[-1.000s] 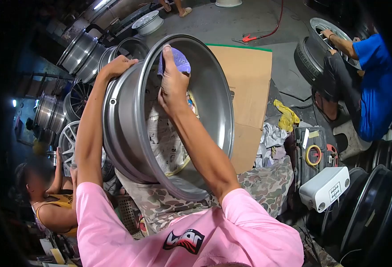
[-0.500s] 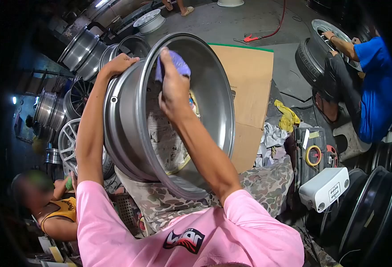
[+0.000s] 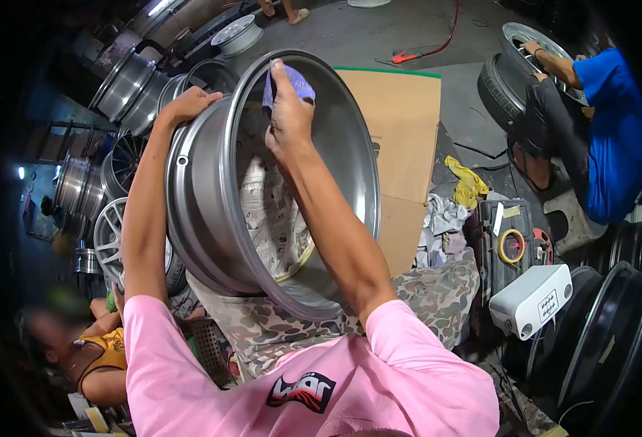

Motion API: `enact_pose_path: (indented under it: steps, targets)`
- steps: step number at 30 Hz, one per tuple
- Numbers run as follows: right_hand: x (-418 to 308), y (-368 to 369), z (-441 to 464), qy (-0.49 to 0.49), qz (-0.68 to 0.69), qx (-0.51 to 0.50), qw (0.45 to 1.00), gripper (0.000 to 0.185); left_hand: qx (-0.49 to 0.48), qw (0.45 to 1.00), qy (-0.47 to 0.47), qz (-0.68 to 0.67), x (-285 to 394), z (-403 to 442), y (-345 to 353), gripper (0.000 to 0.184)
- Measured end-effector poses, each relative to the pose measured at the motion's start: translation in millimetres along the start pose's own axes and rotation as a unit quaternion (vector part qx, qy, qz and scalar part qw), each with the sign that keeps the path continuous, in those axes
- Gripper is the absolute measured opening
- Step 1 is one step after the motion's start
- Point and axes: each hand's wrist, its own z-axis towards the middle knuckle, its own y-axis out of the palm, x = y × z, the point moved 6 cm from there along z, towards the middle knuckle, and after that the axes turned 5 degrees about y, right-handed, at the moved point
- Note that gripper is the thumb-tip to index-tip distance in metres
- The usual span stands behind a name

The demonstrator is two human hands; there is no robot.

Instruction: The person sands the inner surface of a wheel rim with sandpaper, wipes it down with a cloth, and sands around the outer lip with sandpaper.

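Note:
A large grey metal wheel rim [image 3: 206, 186] stands tilted on camouflage-patterned cloth [image 3: 437, 291] over my lap, its open barrel facing right. My left hand [image 3: 190, 105] is closed over the rim's far left edge, fingers bent around it. In my right hand [image 3: 290, 120] is a bunched purple cloth [image 3: 292, 86], pressed at the inside of the upper lip, thumb pointing up. Printed paper [image 3: 266, 207] covers the wheel's face inside the barrel, edged with yellowish tape. My right forearm hides part of the barrel.
Cardboard [image 3: 408, 131] lies beyond the wheel. On the right are grey rags [image 3: 445, 218], a yellow cloth [image 3: 466, 180], a tool case [image 3: 506, 218] and a white box-shaped device [image 3: 532, 298]. Stacked wheels [image 3: 128, 84] stand left. One person works at right, another sits lower left.
My right hand with the purple cloth has moved slightly up along the inside of the lip. My left hand keeps its hold on the wheel rim. The view has shifted slightly.

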Motion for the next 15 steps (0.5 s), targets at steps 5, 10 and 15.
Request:
enact_pose_path:
  steps: [5,10,15]
  targets:
    - [-2,0,-1,0.01,0.007,-0.009,1.0,0.023,0.007,1.0,-0.015,-0.002,14,-8,-3,0.061]
    - [0,9,-17,-0.006,0.028,-0.007,1.0,0.02,0.0,0.999,-0.001,0.039,16,-6,-5,0.061]
    - [-3,4,-18,0.049,0.011,-0.033,0.998,0.021,-0.006,1.0,-0.006,0.03,8,-7,0,0.063]
